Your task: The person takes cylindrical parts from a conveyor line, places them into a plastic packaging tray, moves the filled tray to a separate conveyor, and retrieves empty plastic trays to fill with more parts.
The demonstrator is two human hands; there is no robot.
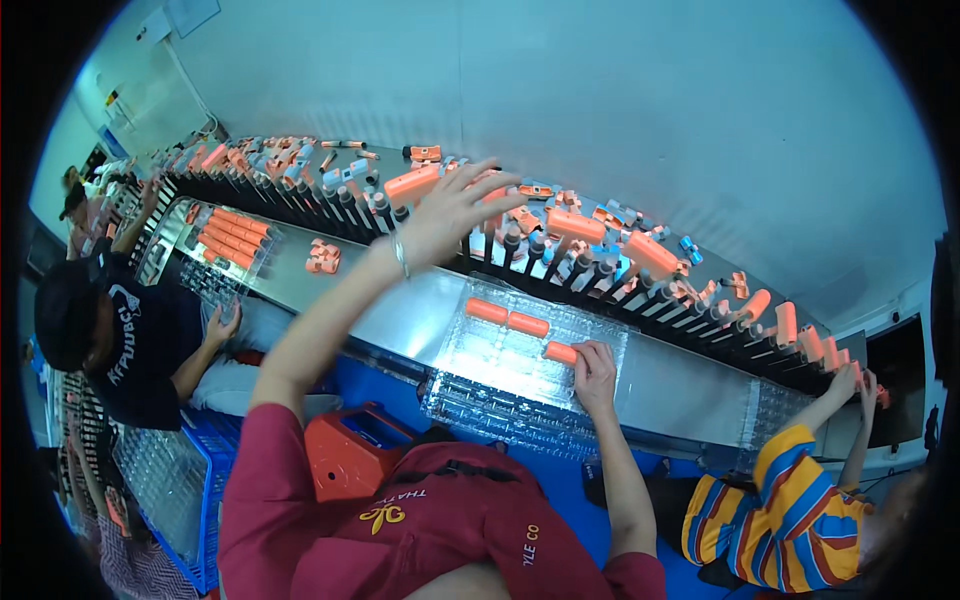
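My left hand (452, 208) reaches up over a dark rack of pegs (520, 245), fingers spread, holding nothing. It hovers just right of an orange tube (412, 185) lying on the pegs. My right hand (595, 375) rests on a clear plastic tray (500, 400) on the metal bench and pinches an orange tube (560, 352) at the tray's upper right. Two more orange tubes (508, 318) lie side by side in the tray's top row.
A person in dark clothes (140, 340) works at the left by a tray filled with orange tubes (232, 238). At the right, a person in striped sleeves (800, 500) reaches to the rack. An orange box (345, 455) and blue crate (195, 480) sit below.
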